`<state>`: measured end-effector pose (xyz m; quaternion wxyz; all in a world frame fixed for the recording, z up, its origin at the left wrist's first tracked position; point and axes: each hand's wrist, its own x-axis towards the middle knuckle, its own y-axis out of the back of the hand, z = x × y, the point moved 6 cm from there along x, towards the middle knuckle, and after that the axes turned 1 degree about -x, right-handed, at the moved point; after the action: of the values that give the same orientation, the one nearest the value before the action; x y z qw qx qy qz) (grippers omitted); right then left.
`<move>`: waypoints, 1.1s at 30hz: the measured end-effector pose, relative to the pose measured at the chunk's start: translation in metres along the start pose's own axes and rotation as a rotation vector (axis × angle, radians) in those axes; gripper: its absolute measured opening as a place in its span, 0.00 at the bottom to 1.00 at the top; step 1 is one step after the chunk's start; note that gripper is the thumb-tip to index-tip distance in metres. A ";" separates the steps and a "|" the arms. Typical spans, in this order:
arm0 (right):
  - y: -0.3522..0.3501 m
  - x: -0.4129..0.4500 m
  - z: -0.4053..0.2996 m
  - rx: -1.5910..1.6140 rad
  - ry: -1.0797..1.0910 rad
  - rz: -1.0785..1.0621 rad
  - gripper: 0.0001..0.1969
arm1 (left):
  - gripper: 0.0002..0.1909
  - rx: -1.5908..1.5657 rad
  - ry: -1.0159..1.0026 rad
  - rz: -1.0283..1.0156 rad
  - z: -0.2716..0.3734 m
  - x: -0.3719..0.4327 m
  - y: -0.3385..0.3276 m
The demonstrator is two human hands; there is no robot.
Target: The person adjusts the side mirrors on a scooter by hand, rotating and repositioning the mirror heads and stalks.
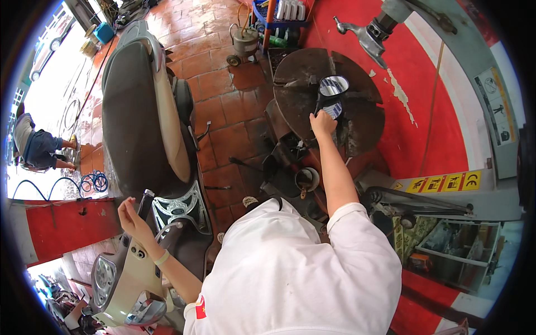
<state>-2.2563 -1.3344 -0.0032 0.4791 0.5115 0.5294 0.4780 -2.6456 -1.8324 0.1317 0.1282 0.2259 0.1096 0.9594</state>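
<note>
My right hand (323, 124) is at a pair of black-backed scooter mirrors (333, 86) on the round turntable of a tyre changer (293, 104). Its fingers bend at the lower mirror; whether they grip it is hidden by the hand itself. On the other side, my left hand (133, 220) is raised beside the rubber handlebar grip (145, 204) of a cream and brown motor scooter (167, 125), fingers partly bent and apart, nothing seen in them. A curved brake lever (169, 228) stands near that wrist.
The tyre changer's metal mount head (372, 35) hangs at the upper right. A wheeled metal tank (244, 42) stands on the tiles near a blue shelf rack (278, 21). A metal cup (307, 179) sits below the turntable. Another person (39, 144) bends down at the far left, near a blue coiled hose (94, 182).
</note>
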 end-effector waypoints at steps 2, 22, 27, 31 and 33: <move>-0.002 -0.008 -0.001 0.012 0.000 -0.003 0.17 | 0.12 0.044 -0.018 0.026 -0.002 0.011 -0.009; -0.004 -0.118 -0.016 0.640 0.276 0.457 0.12 | 0.24 1.000 0.005 0.007 -0.010 0.019 -0.033; -0.008 -0.131 -0.056 0.768 0.391 0.267 0.07 | 0.26 1.096 0.239 -0.181 -0.034 0.018 -0.036; 0.001 -0.158 -0.113 0.893 0.611 0.105 0.08 | 0.23 1.048 0.250 -0.222 -0.037 0.015 -0.037; 0.003 -0.177 -0.136 0.977 0.700 0.024 0.07 | 0.19 1.019 0.237 -0.233 -0.034 0.015 -0.039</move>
<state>-2.3886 -1.5138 0.0146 -0.0197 0.4905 0.8085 0.3246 -2.6669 -1.7966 0.0976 0.0945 0.1358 0.5997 0.7829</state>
